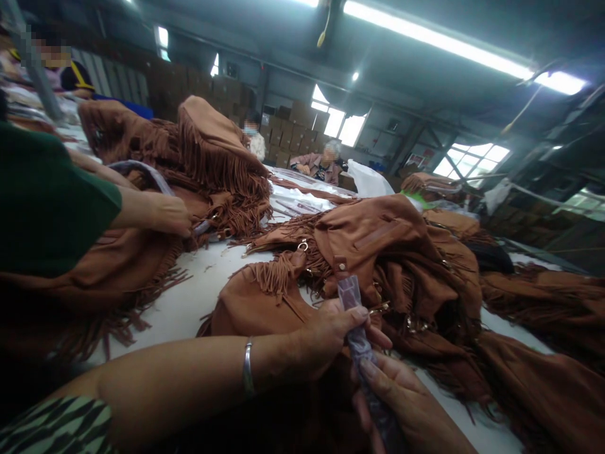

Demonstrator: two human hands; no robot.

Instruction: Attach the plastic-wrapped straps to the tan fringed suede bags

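Observation:
A brown bag strap [362, 345] in a clear plastic sleeve runs between my hands, its sleeved end pointing up and away from me. My left hand [326, 334], with a silver bangle at the wrist, pinches it near that end, thumb on top. Lower down, my right hand [401, 391] is closed around the same strap, thumb along its face. Just beyond my hands lies a brown fringed bag [255, 299] with metal rings. A heap of similar bags [373, 236] rises behind the strap's end. The strap's lower part is dark and partly covered by my right hand.
At the left, a co-worker's hand [170, 214] below a green sleeve grips a plastic-wrapped strap. More fringed bags [212, 139] are piled on the white table [203, 268] there, and others [543, 309] lie at the right. Two people sit farther back, near stacked cartons.

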